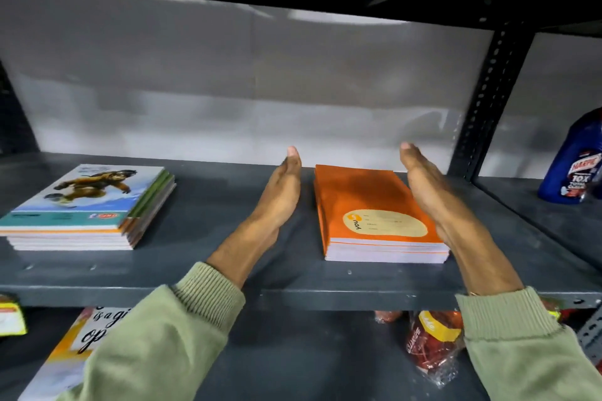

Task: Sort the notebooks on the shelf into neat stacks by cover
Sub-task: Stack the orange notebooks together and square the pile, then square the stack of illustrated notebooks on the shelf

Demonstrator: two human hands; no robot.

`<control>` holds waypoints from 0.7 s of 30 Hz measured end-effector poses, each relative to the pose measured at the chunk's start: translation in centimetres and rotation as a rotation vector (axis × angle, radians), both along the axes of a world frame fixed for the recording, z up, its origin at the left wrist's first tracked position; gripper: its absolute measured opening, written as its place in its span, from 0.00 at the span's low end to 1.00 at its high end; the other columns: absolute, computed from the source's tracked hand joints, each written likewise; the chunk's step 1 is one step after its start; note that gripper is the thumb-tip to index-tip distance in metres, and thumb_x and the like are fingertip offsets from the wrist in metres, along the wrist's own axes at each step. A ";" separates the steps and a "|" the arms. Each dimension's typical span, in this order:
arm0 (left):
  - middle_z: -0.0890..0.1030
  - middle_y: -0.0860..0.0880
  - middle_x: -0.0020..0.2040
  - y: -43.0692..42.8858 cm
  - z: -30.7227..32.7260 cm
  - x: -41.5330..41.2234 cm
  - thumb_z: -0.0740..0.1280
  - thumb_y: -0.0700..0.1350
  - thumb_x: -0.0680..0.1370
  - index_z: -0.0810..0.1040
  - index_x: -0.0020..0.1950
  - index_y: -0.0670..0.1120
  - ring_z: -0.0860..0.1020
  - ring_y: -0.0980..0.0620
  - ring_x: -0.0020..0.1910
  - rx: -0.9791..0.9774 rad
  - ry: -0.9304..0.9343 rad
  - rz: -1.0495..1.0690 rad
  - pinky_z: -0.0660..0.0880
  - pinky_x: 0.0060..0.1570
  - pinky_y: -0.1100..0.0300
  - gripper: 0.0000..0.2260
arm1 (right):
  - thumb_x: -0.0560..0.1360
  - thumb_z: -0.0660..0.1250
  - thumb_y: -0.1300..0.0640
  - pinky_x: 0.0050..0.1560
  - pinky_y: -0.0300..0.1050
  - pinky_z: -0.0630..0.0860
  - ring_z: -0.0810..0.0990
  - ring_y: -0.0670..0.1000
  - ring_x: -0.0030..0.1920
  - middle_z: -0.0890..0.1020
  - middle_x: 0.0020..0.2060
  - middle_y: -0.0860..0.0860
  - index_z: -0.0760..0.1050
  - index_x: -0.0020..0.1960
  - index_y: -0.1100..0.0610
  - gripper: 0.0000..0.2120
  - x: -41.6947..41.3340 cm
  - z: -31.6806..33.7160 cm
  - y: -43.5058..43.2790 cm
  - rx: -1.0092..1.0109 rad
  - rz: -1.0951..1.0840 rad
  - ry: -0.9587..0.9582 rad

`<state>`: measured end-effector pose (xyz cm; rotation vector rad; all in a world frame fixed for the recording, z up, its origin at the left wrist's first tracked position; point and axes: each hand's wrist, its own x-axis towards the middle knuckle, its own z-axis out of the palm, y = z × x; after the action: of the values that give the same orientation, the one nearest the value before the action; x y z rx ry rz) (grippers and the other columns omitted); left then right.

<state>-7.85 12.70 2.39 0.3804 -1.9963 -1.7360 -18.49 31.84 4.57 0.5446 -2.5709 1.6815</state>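
Note:
A stack of orange-covered notebooks [368, 205] lies on the grey metal shelf [228, 286], right of centre. My right hand [430, 192] is flat and on edge, pressed against the stack's right side. My left hand [280, 195] is also flat and on edge, a short gap to the left of the stack, not touching it. Both hands hold nothing. At the left of the shelf lies a second stack of notebooks [88, 205] topped by a picture cover with a skier; its lower books are slightly fanned out.
A blue cleaner bottle [573, 163] stands at the far right, past the perforated shelf post [488, 98]. On the lower shelf lie a book with script lettering [78, 345] and a red packet in plastic [433, 345]. A yellow-edged pack [9, 316] shows at the left edge.

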 end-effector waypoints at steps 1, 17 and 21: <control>0.59 0.55 0.78 -1.0 0.5 0.5 0.45 0.67 0.78 0.60 0.77 0.54 0.58 0.55 0.75 -0.034 -0.004 0.008 0.54 0.60 0.61 0.31 | 0.73 0.48 0.26 0.77 0.57 0.51 0.56 0.48 0.78 0.56 0.79 0.41 0.54 0.78 0.41 0.38 0.7 0.2 -1.3 -0.031 0.008 0.030; 0.82 0.57 0.31 -24.0 -0.3 16.7 0.54 0.66 0.79 0.78 0.36 0.57 0.79 0.68 0.33 -0.358 0.018 0.407 0.70 0.36 0.73 0.21 | 0.80 0.56 0.40 0.74 0.47 0.55 0.59 0.50 0.77 0.61 0.79 0.48 0.54 0.79 0.45 0.30 14.7 -3.5 -28.0 -0.076 0.385 0.064; 0.74 0.58 0.49 -28.6 -1.9 19.2 0.50 0.71 0.76 0.76 0.52 0.57 0.73 0.59 0.46 -0.304 -0.087 0.500 0.66 0.51 0.65 0.24 | 0.81 0.55 0.41 0.65 0.43 0.61 0.66 0.52 0.74 0.67 0.76 0.50 0.55 0.79 0.47 0.29 16.8 -4.8 -32.1 -0.021 0.373 0.020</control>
<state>11.37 -15.93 0.50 0.7807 -1.9659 -1.1107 -1.70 -0.22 -0.20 1.0904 -2.5539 1.7831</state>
